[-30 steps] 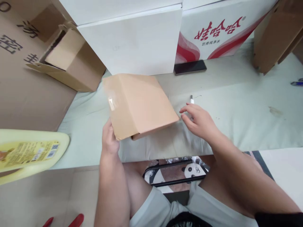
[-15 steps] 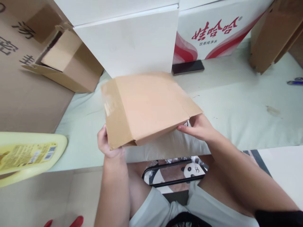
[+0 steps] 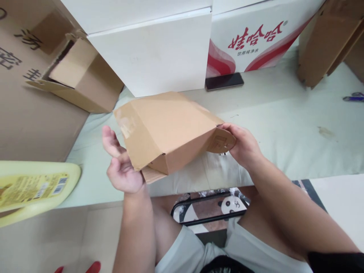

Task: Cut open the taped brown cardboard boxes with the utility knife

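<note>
A brown cardboard box [image 3: 173,121], partly collapsed and tilted, is held over the pale green cloth. Its left end flap carries a strip of clear tape, and the left end gapes beneath that flap. My right hand [image 3: 243,146] grips the box at its right end, thumb on top by the corner and fingers behind a rounded flap [image 3: 221,141]. At the left end, my left hand [image 3: 123,168] is turned palm up with its fingers stretched and apart. The palm side touches the lower corner of the taped flap.
White cartons [image 3: 153,57] with red lettering stand behind, a black phone [image 3: 224,81] lying before them. An open cardboard box [image 3: 85,76] leans left. A yellow bottle [image 3: 36,185] is at the near left. Blue-handled scissors [image 3: 354,98] and another brown carton [image 3: 321,45] are right.
The box has tipped and squared up, showing its front side and open left end. My left fingers have spread away from the flap. My right hand has shifted up and inward.
</note>
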Demonstrator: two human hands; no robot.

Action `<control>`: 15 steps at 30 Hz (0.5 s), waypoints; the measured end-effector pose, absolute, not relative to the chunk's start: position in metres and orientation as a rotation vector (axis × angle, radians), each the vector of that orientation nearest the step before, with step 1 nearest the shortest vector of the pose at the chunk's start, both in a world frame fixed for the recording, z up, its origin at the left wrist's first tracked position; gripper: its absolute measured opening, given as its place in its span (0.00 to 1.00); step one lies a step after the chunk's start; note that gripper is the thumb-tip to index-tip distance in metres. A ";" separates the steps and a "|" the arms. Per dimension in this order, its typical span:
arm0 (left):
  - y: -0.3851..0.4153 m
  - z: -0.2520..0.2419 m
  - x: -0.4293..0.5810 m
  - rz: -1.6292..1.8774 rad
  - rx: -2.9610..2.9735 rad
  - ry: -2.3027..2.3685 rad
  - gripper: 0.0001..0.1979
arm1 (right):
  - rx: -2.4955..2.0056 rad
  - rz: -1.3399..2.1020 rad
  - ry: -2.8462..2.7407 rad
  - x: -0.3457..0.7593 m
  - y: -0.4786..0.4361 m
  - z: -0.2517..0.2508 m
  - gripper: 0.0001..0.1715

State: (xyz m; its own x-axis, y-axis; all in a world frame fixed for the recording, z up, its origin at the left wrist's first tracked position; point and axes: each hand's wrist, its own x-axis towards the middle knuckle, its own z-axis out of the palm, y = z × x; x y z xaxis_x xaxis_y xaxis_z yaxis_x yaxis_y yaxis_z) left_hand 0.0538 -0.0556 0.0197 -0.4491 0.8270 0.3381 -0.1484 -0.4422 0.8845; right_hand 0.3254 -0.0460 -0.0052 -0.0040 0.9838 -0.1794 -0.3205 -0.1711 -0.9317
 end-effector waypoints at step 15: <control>-0.062 0.022 0.060 1.863 1.099 1.099 0.25 | -1.057 1.790 -0.457 0.321 -0.045 0.000 0.22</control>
